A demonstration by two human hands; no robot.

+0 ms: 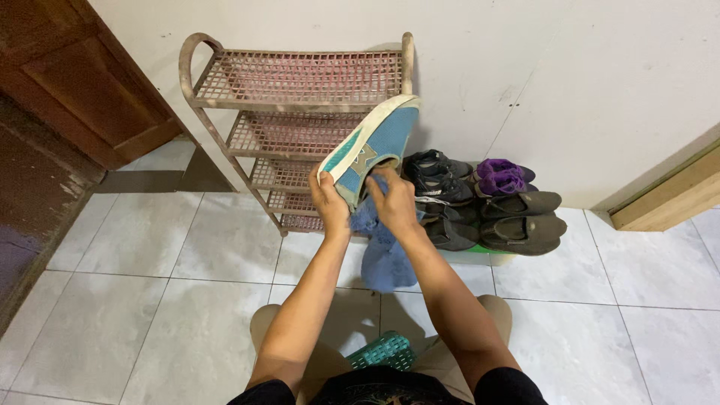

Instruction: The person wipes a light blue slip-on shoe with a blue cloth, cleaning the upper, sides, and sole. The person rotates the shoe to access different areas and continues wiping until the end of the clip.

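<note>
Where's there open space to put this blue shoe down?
All four shelves of the shoe rack are bare. The grey floor tiles left of the rack, toward the wooden door, are free too. It is crowded right of the rack, where dark shoes pile against the wall.

One blue shoe (pixel 373 147) is held up, with one blue cloth (pixel 382 247) against it. One rack (pixel 292 112) has four mesh shelves. Beside it lie about five dark shoes (pixel 517 217) in a pile, though overlap makes the count unsure, plus one purple item (pixel 501 178). One green mesh basket (pixel 384 349) sits below. Two hands show.
</note>
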